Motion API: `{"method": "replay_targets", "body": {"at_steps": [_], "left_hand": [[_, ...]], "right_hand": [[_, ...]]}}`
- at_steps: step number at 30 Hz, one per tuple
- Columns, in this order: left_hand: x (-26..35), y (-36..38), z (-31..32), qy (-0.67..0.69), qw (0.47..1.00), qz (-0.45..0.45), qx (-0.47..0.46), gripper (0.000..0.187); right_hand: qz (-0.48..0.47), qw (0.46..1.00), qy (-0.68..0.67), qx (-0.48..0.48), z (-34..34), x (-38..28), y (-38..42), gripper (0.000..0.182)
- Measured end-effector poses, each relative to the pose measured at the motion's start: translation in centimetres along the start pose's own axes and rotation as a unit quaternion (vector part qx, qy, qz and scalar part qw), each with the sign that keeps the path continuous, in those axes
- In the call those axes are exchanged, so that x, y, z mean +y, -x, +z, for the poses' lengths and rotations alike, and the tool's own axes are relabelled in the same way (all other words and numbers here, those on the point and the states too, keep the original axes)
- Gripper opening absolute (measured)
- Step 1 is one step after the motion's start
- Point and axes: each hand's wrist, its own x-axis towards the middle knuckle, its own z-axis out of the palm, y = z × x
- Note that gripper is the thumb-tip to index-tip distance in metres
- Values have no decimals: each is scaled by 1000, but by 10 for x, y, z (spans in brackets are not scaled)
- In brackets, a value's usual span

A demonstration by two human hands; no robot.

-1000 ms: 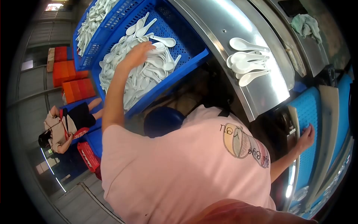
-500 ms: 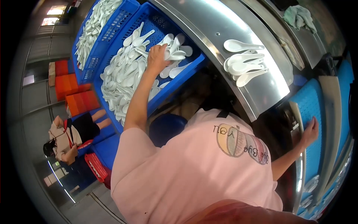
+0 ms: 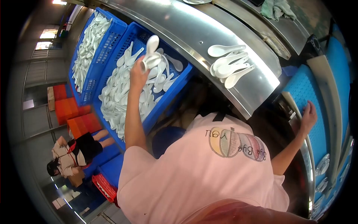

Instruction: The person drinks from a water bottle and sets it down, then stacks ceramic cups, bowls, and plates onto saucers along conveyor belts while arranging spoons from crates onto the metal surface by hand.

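Note:
My left hand [image 3: 138,73] is closed around several white soup spoons [image 3: 151,58], held just above a blue crate [image 3: 164,97]. More loose white spoons [image 3: 121,93] fill much of that crate in a jumbled heap. On the far right, my right hand [image 3: 308,117] is over a blue conveyor belt [image 3: 307,87] with its fingers extended, and nothing shows in it. Between my hands, a small group of white spoons [image 3: 229,69] lies on a steel counter [image 3: 257,80], their handles pointing right.
A second blue crate [image 3: 86,93] of spoons stands at the left. Clear-looking dishes [image 3: 322,164] sit on the belt at lower right. A cloth [image 3: 278,9] lies at the top. Orange crates [image 3: 82,125] and another person [image 3: 71,153] are in the left background.
My left hand has risen from the heap with spoons in its grasp. My right hand has stayed by the belt, shifting slightly. The camera view has turned a little.

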Motion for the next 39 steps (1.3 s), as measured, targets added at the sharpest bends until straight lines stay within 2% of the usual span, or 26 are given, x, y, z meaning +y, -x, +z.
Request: {"method": "replay_targets", "body": {"at_steps": [3, 7, 11, 13, 16, 22, 25, 26, 29, 31, 32, 33, 35, 37, 39], "left_hand": [[45, -49, 7, 36, 998, 47, 17, 51], [92, -96, 44, 50, 981, 189, -14, 36], [113, -105, 67, 56, 970, 215, -96, 39], [127, -99, 58, 38, 971, 146, -184, 41], [125, -95, 56, 22, 958, 209, -194, 43], [109, -103, 43, 65, 946, 245, -201, 39], [115, -126, 35, 34, 975, 124, -182, 35], [101, -138, 46, -4, 987, 115, -109, 35], [84, -166, 58, -62, 976, 128, -167, 44], [87, -166, 61, -70, 969, 169, -167, 46], [88, -168, 59, -68, 964, 137, -216, 45], [119, -177, 44, -107, 923, 24, -369, 45], [140, -180, 44, -177, 923, 127, -317, 41], [154, -187, 74, -94, 942, 257, -194, 36], [174, -200, 121, 0, 922, 377, -86, 27]], "right_hand": [[-12, 1000, -9, 3, 0, 0, 0, 20], [-12, 1000, -7, 12, -2, 0, 2, 19], [0, 1000, -16, 26, -2, -4, 4, 19], [0, 999, -8, 36, -3, -9, 6, 19], [-17, 999, 13, 44, -1, -6, 5, 19], [-20, 998, 42, 35, -1, -11, 2, 19], [-23, 998, 56, 35, -2, -16, 1, 19], [-22, 998, 53, 34, -2, -18, 2, 19], [-20, 998, 47, 37, -4, -22, 4, 19], [-14, 998, 47, 44, -4, -23, 3, 18], [-12, 998, 43, 48, -5, -26, 3, 19], [-3, 998, 42, 50, -5, -27, 3, 19], [13, 998, 41, 50, -5, -28, 1, 20], [21, 998, 33, 51, -6, -26, -1, 20], [11, 997, 28, 64, -6, -27, 0, 20]]}}
